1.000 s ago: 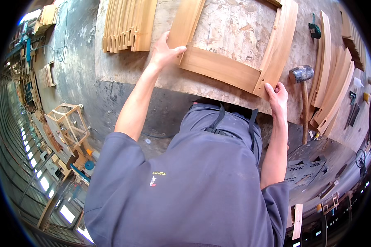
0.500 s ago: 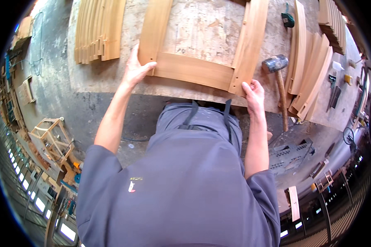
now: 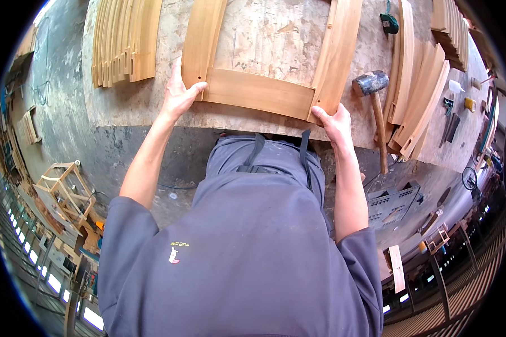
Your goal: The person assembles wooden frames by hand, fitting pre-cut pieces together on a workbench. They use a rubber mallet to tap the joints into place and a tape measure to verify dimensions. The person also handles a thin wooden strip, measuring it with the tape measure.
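Observation:
A wooden frame lies flat on the workbench (image 3: 264, 39): two long side pieces joined by a curved cross rail (image 3: 258, 92). My left hand (image 3: 181, 94) grips the near end of the left side piece (image 3: 203, 39), thumb at the joint with the rail. My right hand (image 3: 334, 121) holds the near end of the right side piece (image 3: 338, 50) at the bench edge. Both arms reach up from my grey sleeves.
A rubber mallet (image 3: 374, 106) lies right of the frame. A stack of curved wooden slats (image 3: 126, 39) sits on the left of the bench, and more curved parts (image 3: 419, 95) on the right. A wooden chair frame (image 3: 67, 191) stands on the floor.
The view has shifted, so the frame sits more central and closer. My hands keep their grip on the same two corners of the frame.

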{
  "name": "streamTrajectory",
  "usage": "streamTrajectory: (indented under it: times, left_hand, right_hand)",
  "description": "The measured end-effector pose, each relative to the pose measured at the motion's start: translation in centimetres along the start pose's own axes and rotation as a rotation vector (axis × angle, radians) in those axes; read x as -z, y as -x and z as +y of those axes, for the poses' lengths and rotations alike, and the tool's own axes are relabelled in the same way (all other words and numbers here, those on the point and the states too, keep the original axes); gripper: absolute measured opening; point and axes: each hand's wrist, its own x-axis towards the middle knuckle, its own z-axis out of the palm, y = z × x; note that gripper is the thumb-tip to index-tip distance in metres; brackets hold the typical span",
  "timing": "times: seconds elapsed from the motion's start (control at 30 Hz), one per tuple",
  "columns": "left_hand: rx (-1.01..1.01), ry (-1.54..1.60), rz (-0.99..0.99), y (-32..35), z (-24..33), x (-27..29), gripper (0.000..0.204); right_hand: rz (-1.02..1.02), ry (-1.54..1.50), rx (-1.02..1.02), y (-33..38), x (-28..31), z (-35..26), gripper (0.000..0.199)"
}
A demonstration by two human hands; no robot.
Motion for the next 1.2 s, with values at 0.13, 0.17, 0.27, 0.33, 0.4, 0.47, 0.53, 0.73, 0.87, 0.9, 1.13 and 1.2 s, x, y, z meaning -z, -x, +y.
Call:
streamTrajectory:
  times: [0.13,0.17,0.27,0.33,0.4,0.47,0.53,0.73,0.87,0.9,1.13,1.2]
  left_hand:
    - [0.014,0.050,-0.008,0.2,-0.4,0.1,0.090]
    - [0.021,0.069,-0.010,0.2,-0.5,0.0,0.089]
    - [0.059,0.042,-0.041,-0.5,-0.1,0.3,0.098]
    - [-0.065,-0.082,0.010,0.1,-0.6,-0.2,0.111]
    - [-0.160,-0.215,0.022,1.3,-0.1,-0.3,0.123]
    - [-0.237,-0.355,-0.013,2.2,1.0,-0.6,0.135]
    - [-0.195,-0.474,-0.013,2.5,0.9,-1.3,0.140]
    - [-0.218,-0.579,0.009,2.3,0.6,-1.6,0.135]
    - [-0.297,-0.587,0.034,2.5,0.2,-1.5,0.131]
    - [-0.333,-0.566,0.040,2.4,0.1,-1.6,0.130]
    - [-0.318,-0.592,0.098,1.4,0.4,-1.7,0.128]
    - [-0.252,-0.610,0.068,2.1,0.0,-2.0,0.128]
  right_hand:
    - [-0.072,-0.239,-0.028,-1.3,0.5,2.8,0.043]
    - [-0.065,-0.196,-0.048,-1.2,0.5,2.5,0.044]
    - [0.001,0.127,0.023,-1.1,0.3,2.3,0.055]
    - [0.051,0.282,0.114,0.0,-0.1,1.9,0.062]
    - [0.083,0.473,0.103,1.2,-0.7,0.3,0.105]
    - [0.221,0.673,0.261,3.4,-1.9,-0.3,0.126]
    - [0.204,0.831,0.429,4.0,-2.3,0.6,0.137]
    - [0.185,0.889,0.519,2.4,-1.8,2.9,0.123]
    - [0.212,0.908,0.602,2.6,-1.6,3.4,0.117]
    - [0.212,0.910,0.618,2.7,-1.5,3.4,0.115]
    - [0.244,0.896,0.705,0.2,-0.9,2.9,0.107]
    - [0.249,0.908,0.710,0.6,-0.9,3.2,0.105]
